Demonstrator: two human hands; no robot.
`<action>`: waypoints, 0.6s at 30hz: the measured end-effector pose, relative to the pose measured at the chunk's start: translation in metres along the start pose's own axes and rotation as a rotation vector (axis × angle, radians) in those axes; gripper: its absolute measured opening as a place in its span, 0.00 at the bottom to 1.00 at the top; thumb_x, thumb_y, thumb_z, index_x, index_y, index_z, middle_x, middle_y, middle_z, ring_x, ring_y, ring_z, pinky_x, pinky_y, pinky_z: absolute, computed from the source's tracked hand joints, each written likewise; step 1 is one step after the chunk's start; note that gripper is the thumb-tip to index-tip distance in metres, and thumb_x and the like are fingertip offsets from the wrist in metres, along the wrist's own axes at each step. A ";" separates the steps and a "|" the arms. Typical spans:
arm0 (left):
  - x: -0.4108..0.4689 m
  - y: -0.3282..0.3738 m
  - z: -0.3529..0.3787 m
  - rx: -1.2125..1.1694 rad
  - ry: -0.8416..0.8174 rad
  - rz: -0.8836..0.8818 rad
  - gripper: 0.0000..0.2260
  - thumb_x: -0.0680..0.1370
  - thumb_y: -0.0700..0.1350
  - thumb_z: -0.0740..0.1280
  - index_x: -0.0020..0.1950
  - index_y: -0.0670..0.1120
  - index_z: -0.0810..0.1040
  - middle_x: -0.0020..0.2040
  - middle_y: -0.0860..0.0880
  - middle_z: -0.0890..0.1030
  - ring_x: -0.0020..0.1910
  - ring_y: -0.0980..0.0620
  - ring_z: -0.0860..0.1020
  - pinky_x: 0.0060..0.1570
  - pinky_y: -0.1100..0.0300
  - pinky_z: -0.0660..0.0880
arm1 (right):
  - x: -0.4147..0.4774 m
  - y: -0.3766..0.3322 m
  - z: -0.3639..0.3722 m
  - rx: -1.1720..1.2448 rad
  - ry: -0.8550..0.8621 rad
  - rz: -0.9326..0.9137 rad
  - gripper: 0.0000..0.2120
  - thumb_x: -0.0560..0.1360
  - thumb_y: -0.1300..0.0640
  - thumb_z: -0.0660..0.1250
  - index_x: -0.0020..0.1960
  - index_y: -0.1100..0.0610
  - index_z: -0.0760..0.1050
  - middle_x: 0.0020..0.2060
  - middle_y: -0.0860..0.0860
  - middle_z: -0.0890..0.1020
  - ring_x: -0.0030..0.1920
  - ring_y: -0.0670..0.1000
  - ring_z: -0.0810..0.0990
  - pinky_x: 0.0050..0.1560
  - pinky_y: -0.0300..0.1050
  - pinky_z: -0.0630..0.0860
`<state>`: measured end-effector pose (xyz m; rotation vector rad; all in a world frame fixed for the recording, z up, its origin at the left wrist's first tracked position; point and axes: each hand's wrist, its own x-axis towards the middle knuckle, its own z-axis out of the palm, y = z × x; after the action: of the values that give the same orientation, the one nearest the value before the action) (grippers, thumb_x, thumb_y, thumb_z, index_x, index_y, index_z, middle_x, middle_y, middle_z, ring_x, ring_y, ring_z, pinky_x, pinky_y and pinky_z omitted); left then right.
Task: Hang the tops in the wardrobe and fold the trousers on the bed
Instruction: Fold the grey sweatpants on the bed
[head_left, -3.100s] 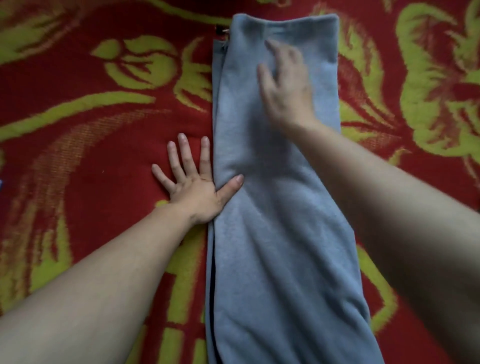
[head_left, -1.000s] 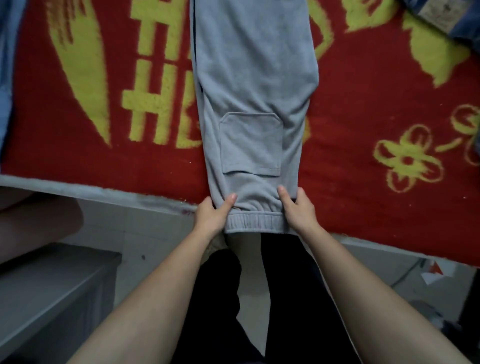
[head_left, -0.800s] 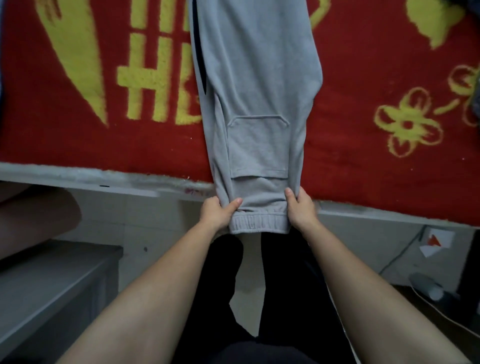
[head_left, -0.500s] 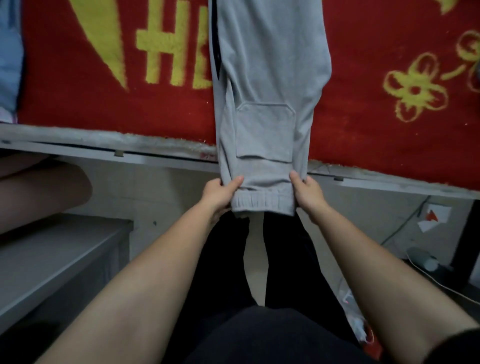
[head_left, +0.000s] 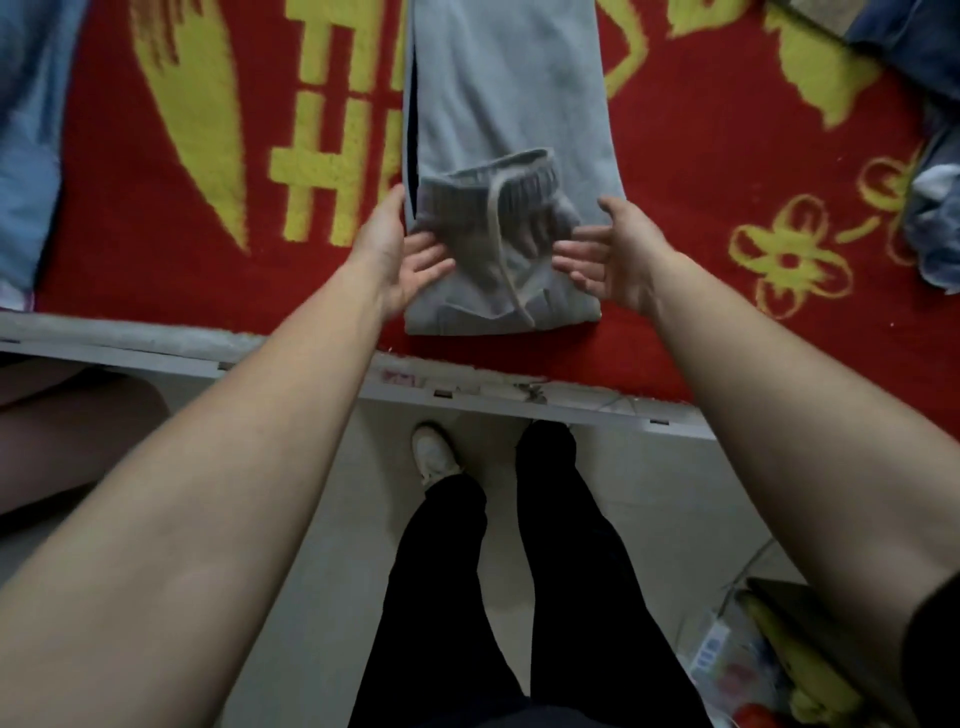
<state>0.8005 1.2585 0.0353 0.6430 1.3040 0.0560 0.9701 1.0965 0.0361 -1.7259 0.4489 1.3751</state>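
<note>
Lying lengthwise on the red blanket (head_left: 130, 260), one pair of grey trousers (head_left: 509, 93) has its waistband end doubled over onto the legs, with one drawstring (head_left: 500, 244) trailing across the fold. Just outward of the left hand (head_left: 400, 254), large yellow block characters (head_left: 332, 156) are woven into the blanket (the trousers cut them off, so no word can be read). The two hands flank the fold. The left hand's loosely bent fingers rest on its left side. The right hand (head_left: 618, 254) is spread and relaxed at its right side, gripping nothing. The fold stops just short of the bed edge (head_left: 156, 345), below both wrists. Bare blanket runs outward from each hand to blue cloth (head_left: 26, 130) far beyond the left and blue garments (head_left: 935, 218) far beyond the right.
</note>
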 end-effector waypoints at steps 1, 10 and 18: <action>0.007 0.001 0.003 0.091 0.066 0.064 0.23 0.81 0.56 0.60 0.73 0.46 0.68 0.53 0.46 0.76 0.50 0.50 0.78 0.49 0.50 0.79 | 0.006 -0.003 0.001 -0.039 0.027 -0.032 0.17 0.82 0.44 0.56 0.56 0.57 0.73 0.46 0.54 0.83 0.43 0.53 0.85 0.33 0.41 0.77; 0.052 -0.030 0.008 0.972 0.421 0.367 0.26 0.77 0.52 0.67 0.72 0.45 0.67 0.69 0.43 0.69 0.67 0.44 0.71 0.66 0.55 0.67 | 0.061 0.010 -0.003 -0.862 0.224 -0.456 0.31 0.77 0.36 0.62 0.72 0.53 0.70 0.66 0.52 0.78 0.67 0.54 0.75 0.67 0.49 0.70; 0.072 -0.010 0.006 0.979 0.393 0.273 0.21 0.72 0.56 0.73 0.59 0.44 0.80 0.57 0.45 0.82 0.56 0.44 0.80 0.57 0.50 0.77 | 0.073 -0.002 0.012 -1.056 0.168 -0.489 0.25 0.74 0.36 0.65 0.62 0.53 0.75 0.60 0.57 0.78 0.64 0.59 0.74 0.64 0.54 0.72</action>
<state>0.8237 1.2760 -0.0318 1.7095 1.5856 -0.2640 0.9882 1.1239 -0.0298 -2.5480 -0.7281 1.1480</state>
